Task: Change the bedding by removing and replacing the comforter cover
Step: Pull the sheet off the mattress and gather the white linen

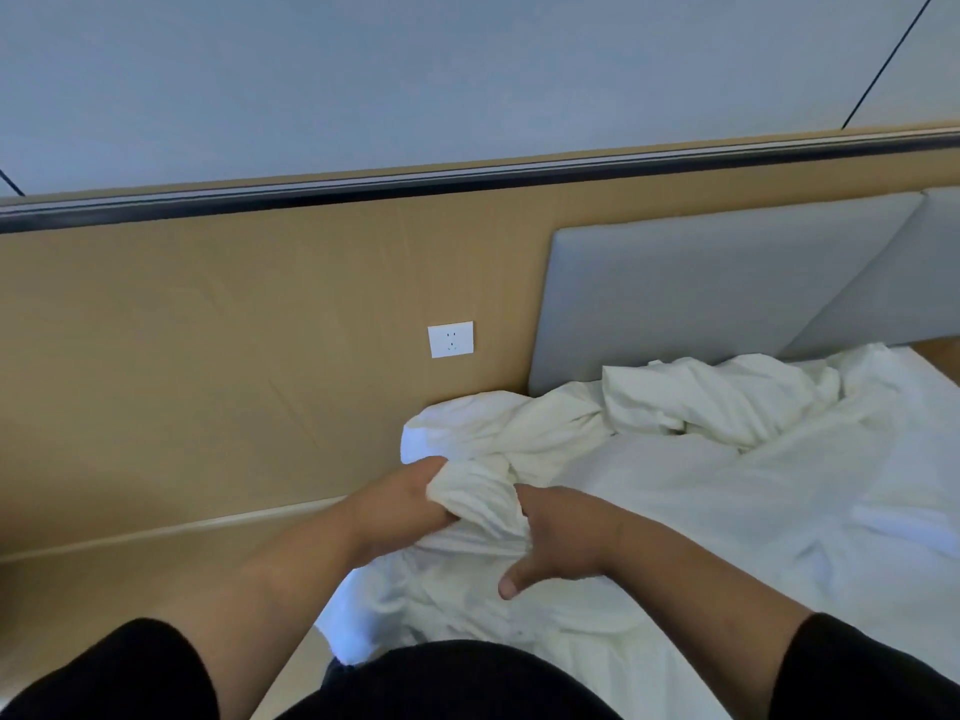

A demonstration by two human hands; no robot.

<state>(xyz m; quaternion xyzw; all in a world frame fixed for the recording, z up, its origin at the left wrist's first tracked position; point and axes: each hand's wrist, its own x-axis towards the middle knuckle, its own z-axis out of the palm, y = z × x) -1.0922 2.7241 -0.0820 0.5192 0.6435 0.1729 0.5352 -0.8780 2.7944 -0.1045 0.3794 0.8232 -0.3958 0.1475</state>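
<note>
A crumpled white comforter cover (701, 459) lies bunched over the bed, with folds piled toward the headboard. My left hand (410, 504) grips a gathered wad of the white fabric (475, 491) at the bed's near left corner. My right hand (561, 537) is on the same bunch just to the right, its fingers tucked into the cloth and its thumb sticking out below. Both forearms reach in from black sleeves at the bottom of the view.
A grey padded headboard (701, 293) stands behind the bed. A tan wall panel (208, 356) with a white socket (450, 339) runs along the left. A narrow tan ledge (130, 558) lies between panel and bed.
</note>
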